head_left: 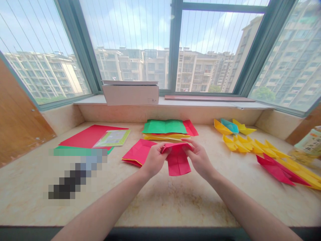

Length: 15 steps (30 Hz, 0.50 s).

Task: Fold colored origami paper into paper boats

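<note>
A red sheet of paper (179, 164), creased down its middle and folded over along the top, is held up between both hands above the counter. My left hand (155, 157) pinches its upper left corner. At the upper right corner, my right hand (199, 155) grips with the thumb in front and fingers behind. Just left of my left hand lies a stack of folded red paper (137, 152) with a yellow edge showing. Behind the hands sits a pile of creased sheets, with green paper (164, 126) on top and red and yellow below.
Folded yellow paper boats (247, 144), a blue one (229, 126) and a red one (274, 170) stand on the right. Red sheets (85, 135) and a clear packet (112, 138) lie left, near a blurred-out object (75, 177). A white box (130, 93) rests on the windowsill.
</note>
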### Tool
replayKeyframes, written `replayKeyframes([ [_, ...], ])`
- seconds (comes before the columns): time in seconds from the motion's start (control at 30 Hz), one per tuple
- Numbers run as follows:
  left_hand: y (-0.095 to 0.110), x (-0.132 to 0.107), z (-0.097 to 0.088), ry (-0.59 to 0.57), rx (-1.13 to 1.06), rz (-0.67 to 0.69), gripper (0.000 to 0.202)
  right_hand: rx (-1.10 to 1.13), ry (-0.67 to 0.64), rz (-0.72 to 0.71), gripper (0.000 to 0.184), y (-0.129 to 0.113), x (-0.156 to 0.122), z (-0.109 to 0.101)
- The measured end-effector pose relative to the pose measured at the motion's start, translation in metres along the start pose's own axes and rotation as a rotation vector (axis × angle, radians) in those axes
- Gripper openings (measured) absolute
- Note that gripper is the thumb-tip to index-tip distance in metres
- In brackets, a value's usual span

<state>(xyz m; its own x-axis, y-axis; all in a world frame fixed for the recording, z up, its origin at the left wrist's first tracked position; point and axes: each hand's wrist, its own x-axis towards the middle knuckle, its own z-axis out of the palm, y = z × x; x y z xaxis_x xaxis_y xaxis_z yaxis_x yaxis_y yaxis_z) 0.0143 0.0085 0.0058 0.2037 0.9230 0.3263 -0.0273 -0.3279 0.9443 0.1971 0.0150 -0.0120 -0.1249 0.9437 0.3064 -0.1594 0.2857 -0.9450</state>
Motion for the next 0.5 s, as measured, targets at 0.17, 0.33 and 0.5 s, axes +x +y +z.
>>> replayKeyframes([
  [0.17,0.0007,-0.0008,0.0023,0.024,-0.114,-0.005,0.031,0.013,0.017,0.003,0.026,-0.0038,-0.0005,-0.0002],
  [0.33,0.0030,-0.0042,0.0018,-0.057,-0.137,-0.028,0.037,0.014,0.044,-0.026,0.023,-0.0059,0.0010,-0.0007],
  [0.5,0.0062,-0.0078,0.0032,-0.108,-0.154,-0.040,0.047,0.010,0.057,-0.025,0.025,-0.0052,0.0019,-0.0015],
])
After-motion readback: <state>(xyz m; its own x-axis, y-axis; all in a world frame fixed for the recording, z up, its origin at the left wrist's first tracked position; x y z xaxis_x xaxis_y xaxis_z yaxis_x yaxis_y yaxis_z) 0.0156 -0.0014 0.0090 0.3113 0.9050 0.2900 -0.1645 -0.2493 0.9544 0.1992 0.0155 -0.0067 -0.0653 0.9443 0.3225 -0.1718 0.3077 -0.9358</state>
